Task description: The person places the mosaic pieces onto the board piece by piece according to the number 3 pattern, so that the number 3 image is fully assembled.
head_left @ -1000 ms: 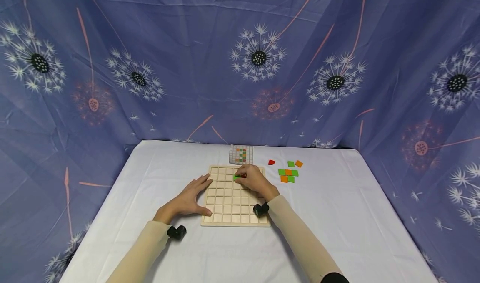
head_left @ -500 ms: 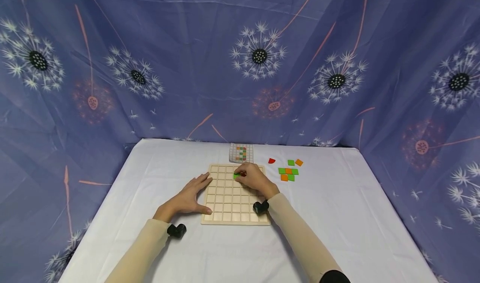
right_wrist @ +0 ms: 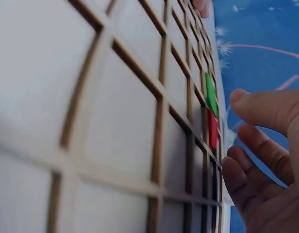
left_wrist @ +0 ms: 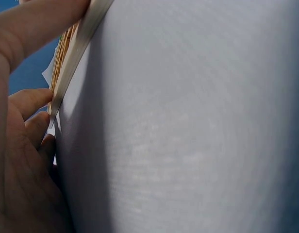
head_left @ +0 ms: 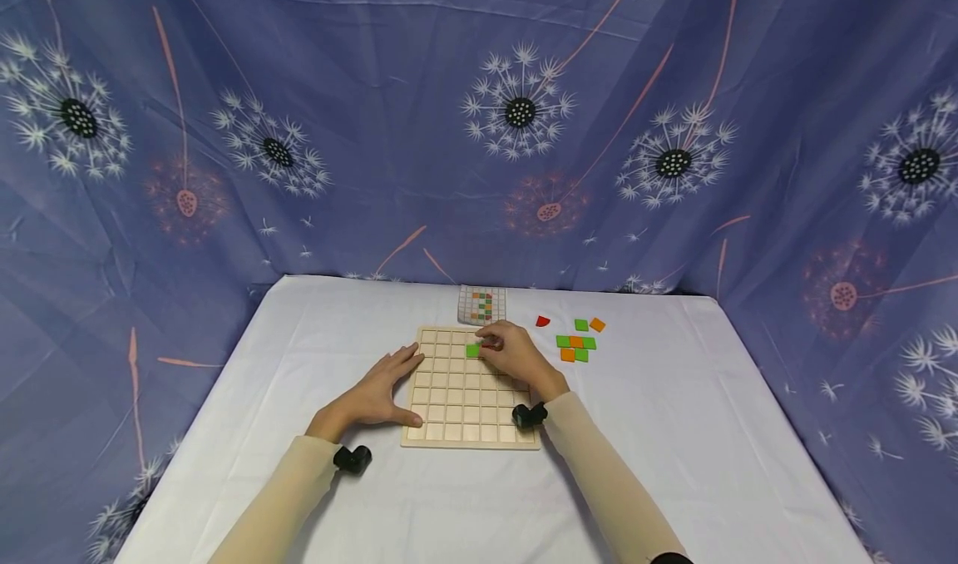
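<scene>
Head view: a person sits at a table covered with a white cloth (head_left: 674, 431), with a blue dandelion-print curtain behind it. A wooden grid board (head_left: 460, 410) lies in the middle. The left hand (head_left: 377, 393) lies flat on the cloth, fingers straight and spread, its fingertips and thumb touching the board's left edge; it holds nothing. The right hand (head_left: 516, 356) rests over the board's upper right part, fingers loosely bent, their tips just beside a green tile (head_left: 472, 350) seated in a cell of the second row. A bit of red shows at the fingertips. Loose green and orange tiles (head_left: 575, 347) and a red piece (head_left: 542, 321) lie on the cloth to the right of the board. A small pattern card (head_left: 482, 305) lies just beyond the board's far edge.

Left wrist view: the left hand's fingers (left_wrist: 28, 29) press flat along the board's pale edge (left_wrist: 79, 46), on the white cloth.

Right wrist view: seen close along the board's cells, the green tile (right_wrist: 210, 94) and a red tile (right_wrist: 213, 128) sit in neighbouring cells. The right hand's fingers (right_wrist: 266, 109) are relaxed and slightly curled, close to the red tile, gripping nothing; whether they touch it cannot be told.
</scene>
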